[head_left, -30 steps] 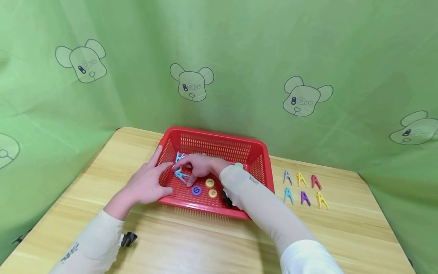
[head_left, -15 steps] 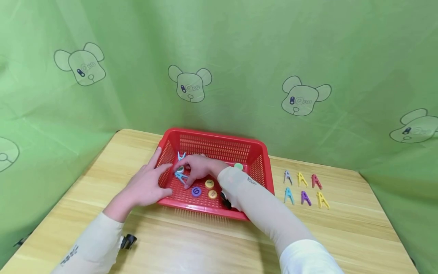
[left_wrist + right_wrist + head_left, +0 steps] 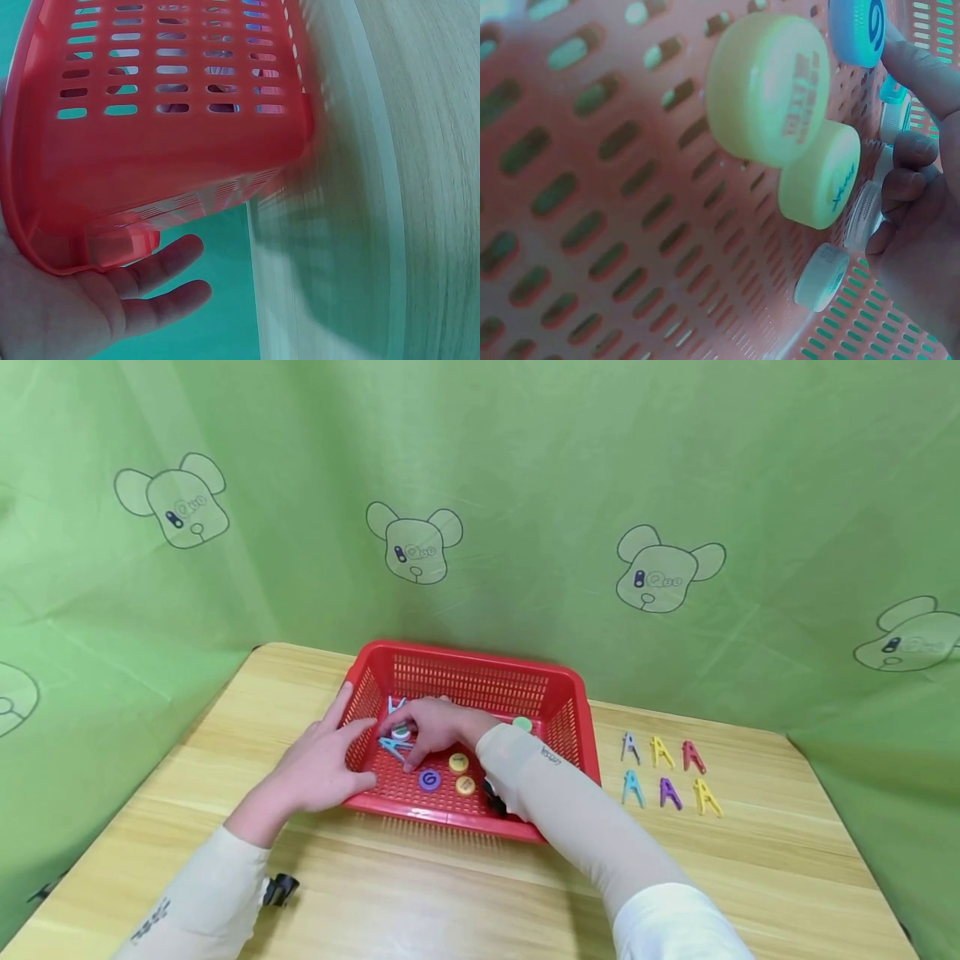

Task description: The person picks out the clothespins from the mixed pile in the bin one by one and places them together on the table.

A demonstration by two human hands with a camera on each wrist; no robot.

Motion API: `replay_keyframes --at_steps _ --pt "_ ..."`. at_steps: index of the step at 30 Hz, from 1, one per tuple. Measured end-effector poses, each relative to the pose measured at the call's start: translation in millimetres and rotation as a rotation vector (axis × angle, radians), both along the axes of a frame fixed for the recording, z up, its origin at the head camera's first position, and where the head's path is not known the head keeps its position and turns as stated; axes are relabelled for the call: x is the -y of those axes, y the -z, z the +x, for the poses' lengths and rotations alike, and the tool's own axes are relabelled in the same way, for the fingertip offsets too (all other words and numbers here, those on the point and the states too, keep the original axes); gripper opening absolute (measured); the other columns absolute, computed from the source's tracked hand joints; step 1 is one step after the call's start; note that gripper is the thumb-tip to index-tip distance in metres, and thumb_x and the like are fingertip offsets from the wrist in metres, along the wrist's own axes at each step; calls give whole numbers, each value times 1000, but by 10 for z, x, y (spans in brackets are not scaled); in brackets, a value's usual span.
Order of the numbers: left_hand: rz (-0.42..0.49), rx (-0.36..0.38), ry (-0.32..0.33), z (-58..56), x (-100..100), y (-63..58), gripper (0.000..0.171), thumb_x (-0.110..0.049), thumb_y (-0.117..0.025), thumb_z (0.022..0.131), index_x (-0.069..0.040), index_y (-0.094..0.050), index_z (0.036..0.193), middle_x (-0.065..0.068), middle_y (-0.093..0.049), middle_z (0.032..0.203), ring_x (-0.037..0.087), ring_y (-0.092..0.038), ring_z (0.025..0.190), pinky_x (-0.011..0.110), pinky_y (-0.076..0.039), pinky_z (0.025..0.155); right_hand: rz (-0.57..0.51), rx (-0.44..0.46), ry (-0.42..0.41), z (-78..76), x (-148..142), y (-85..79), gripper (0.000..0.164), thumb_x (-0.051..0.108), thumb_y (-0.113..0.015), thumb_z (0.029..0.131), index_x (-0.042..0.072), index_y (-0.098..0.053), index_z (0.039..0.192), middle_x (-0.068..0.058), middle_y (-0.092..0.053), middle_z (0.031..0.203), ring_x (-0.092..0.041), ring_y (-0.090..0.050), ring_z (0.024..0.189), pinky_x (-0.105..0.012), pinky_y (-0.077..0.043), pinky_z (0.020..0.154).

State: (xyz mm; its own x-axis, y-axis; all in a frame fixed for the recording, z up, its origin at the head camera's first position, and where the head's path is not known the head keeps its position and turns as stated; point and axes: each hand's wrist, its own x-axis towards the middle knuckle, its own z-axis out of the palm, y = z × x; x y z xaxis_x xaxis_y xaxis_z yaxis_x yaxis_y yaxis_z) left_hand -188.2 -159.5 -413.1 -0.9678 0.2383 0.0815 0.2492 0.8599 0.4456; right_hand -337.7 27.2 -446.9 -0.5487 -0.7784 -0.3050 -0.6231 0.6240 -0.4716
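A red slotted basket (image 3: 487,664) holds loose caps and light blue clothespins. My left hand (image 3: 318,764) rests spread over the basket's left rim, with straight fingers. In the left wrist view, two of its fingers (image 3: 176,304) extend outside, below the rim. My right hand (image 3: 435,727) reaches down inside with bent fingers. Between its index finger and thumb lies a light blue clothespin (image 3: 393,747); I cannot tell whether they pinch it. A white-and-green cap (image 3: 401,734) is right under the index finger. Another light blue clothespin (image 3: 395,703) lies behind, partly hidden by the hand.
Inside the basket are a purple cap (image 3: 430,779), two yellow caps (image 3: 769,90) and a pale green cap (image 3: 522,724). On the wooden table (image 3: 420,893) to the right, several clothespins stand in two rows, including a red one (image 3: 693,757). A green curtain (image 3: 525,460) hangs behind.
The white-and-green cap has shifted slightly right, toward the right palm. The right fingers have moved only a little around the light blue clothespin. The left hand stays on the rim.
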Motion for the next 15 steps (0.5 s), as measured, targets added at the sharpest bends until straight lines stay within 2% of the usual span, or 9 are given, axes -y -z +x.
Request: replay_keyframes --at_steps 3,6,15 --pt "-1 0 1 -3 -2 -4 80 -33 -79 78 -3 -50 146 16 8 165 55 -36 133 67 -39 99 -1 12 2 2 -3 -8 59 38 -89 75 44 -64 129 14 -60 123 -11 -50 116 -52 -27 108" --pt "-4 2 -1 -7 -3 5 80 -33 -79 78 -3 -50 146 16 8 165 55 -36 133 67 -40 98 -4 19 0 3 -8 -6 57 38 -89 75 44 -65 127 14 -60 121 -10 -51 114 -50 -30 107" --pt "-8 -5 1 9 -3 -5 79 -33 -78 79 -3 -50 146 16 8 165 55 -36 133 67 -39 99 -54 72 -18 -14 -19 -41 57 31 -91 74 36 -68 126 11 -60 118 -9 -54 109 -33 -43 96"
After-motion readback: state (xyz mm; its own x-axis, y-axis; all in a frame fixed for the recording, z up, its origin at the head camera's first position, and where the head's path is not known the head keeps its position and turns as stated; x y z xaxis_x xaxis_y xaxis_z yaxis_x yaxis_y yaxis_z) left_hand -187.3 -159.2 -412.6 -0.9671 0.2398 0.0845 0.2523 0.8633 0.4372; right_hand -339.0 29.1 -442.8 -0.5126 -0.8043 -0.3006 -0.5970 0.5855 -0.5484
